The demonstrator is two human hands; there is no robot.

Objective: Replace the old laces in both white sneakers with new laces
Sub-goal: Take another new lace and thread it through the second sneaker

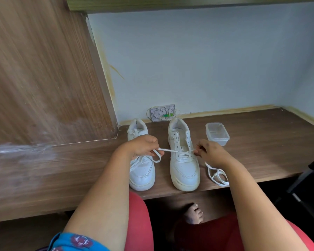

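Both hands, left hand [143, 145] and right hand [209, 151], pinch one lace [168, 150] threaded through the sneaker [184, 165] between them.

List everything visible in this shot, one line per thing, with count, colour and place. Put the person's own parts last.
sneakers: 2, white, side by side on the desk, toes toward the person
lace: 1, white, threaded through the right-hand sneaker's lower eyelets, ends held on each side
loose lace: 1, white, piled at the desk edge right of the sneakers
container: 1, clear plastic, right of the sneakers
wall box: 1, white, behind the sneakers
desk: 1, brown wood
left hand: pinches one lace end
right hand: pinches the other end
foot: 1, bare, under the desk
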